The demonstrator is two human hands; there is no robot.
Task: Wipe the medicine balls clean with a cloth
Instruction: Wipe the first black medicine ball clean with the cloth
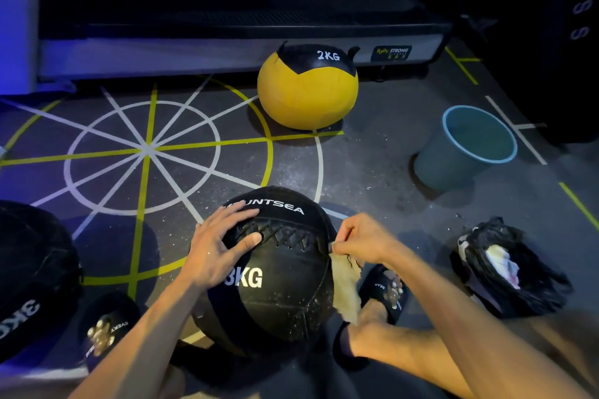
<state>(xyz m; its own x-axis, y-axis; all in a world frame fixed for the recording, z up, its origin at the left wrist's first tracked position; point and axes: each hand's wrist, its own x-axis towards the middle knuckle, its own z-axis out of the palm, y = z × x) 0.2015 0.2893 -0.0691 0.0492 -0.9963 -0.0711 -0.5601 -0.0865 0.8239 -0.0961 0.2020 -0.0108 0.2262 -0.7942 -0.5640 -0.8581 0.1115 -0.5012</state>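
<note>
A black 3KG medicine ball (278, 295) sits on the floor between my feet, dusted with pale specks. My left hand (217, 249) rests on its upper left with fingers spread flat over the stitched seam. My right hand (363, 240) pinches a beige cloth (345, 288) at the ball's right edge; the cloth hangs down along the ball's side. A yellow and black 2KG ball (308, 91) stands farther back. Another black 3KG ball (29, 272) lies at the left edge.
A blue bucket (450, 165) stands at the right. A black plastic bag (509, 269) holding rags lies near my right foot. A treadmill base (227, 52) runs across the back. My feet in black slippers flank the ball on the marked gym floor.
</note>
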